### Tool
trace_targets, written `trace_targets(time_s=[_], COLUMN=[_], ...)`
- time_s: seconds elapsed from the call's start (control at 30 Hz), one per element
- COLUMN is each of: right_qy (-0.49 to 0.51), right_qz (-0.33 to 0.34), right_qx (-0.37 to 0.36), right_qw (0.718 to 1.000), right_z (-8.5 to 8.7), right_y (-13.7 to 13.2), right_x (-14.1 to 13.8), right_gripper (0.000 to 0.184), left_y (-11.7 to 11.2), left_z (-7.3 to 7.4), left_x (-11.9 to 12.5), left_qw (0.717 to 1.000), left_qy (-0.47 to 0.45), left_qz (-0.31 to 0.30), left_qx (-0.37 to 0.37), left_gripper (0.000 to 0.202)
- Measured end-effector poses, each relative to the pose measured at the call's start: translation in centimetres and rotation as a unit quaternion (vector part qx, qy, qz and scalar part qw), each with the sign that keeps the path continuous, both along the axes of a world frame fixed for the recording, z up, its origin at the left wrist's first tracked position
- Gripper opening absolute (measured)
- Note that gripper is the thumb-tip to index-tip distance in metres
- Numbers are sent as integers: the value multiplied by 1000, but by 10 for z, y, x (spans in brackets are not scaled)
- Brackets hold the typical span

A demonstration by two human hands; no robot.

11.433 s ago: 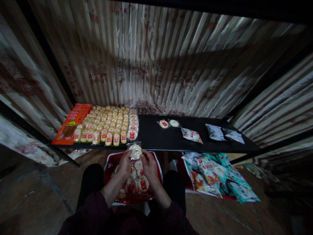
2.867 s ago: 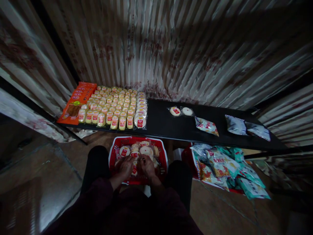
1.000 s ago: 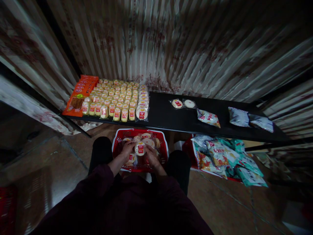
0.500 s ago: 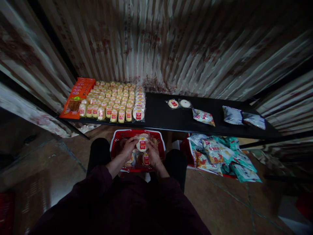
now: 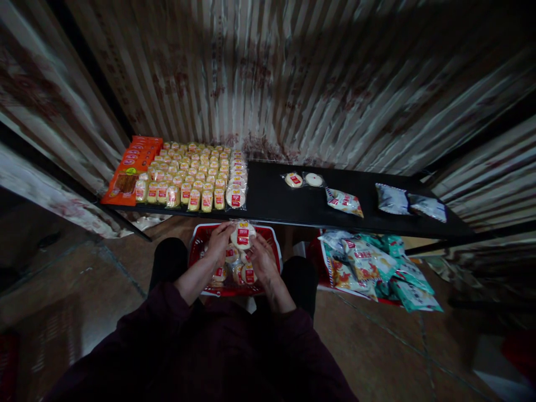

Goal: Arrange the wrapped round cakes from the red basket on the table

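Observation:
Between my two hands is a round, pale packaged cake [image 5: 242,235] in a clear wrapper with a red and yellow label, its face turned up. My left hand [image 5: 220,241] pinches its left edge, and my right hand [image 5: 263,255] grips it at the right. Beneath them a red basket [image 5: 276,245] with a white rim sits between my knees, and more round packaged cakes [image 5: 248,273] lie in it. Just beyond, on the black shelf, a row of the same round cakes [image 5: 235,196] stands at the right end of many small yellow packaged cakes [image 5: 195,199].
The black shelf [image 5: 268,195] runs across in front of me. Orange packets [image 5: 124,187] lie at its left end. Two round cakes [image 5: 293,179], a white-and-red bag [image 5: 344,202] and two silvery bags [image 5: 392,199] lie to the right. A second red basket [image 5: 317,254] holds several snack bags [image 5: 366,258].
Both hands have risen slightly toward the shelf with the round packaged cake. More of the cakes in the basket now show below it. My view has shifted slightly.

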State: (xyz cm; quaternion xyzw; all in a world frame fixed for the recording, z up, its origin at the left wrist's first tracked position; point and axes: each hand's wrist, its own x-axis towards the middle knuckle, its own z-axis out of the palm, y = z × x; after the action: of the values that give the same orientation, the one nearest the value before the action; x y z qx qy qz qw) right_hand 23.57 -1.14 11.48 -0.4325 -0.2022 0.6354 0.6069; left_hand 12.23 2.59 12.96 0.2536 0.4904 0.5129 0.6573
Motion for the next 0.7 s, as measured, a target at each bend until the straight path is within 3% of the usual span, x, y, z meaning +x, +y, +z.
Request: trace_targets(time_s=[0.3, 0.47, 0.6, 0.7], right_qy=[-8, -5, -12, -28], right_qz=[-14, -55, -86, -101], right_qx=[11, 11, 11, 18], right_qw=[1000, 998, 996, 994], right_z=[18, 20, 20, 20], right_y=[2, 4, 7, 8], right_x=[-4, -6, -5, -5], right_gripper=[37, 36, 37, 41], left_y=[7, 6, 3, -5], left_z=[11, 13, 10, 11], left_x=[0, 3, 3, 4], left_qw=[1000, 1000, 992, 970], left_qy=[-12, 13, 98, 204], left_qz=[13, 12, 52, 57], left_qx=[15, 26, 54, 115], left_gripper=[43, 42, 31, 24])
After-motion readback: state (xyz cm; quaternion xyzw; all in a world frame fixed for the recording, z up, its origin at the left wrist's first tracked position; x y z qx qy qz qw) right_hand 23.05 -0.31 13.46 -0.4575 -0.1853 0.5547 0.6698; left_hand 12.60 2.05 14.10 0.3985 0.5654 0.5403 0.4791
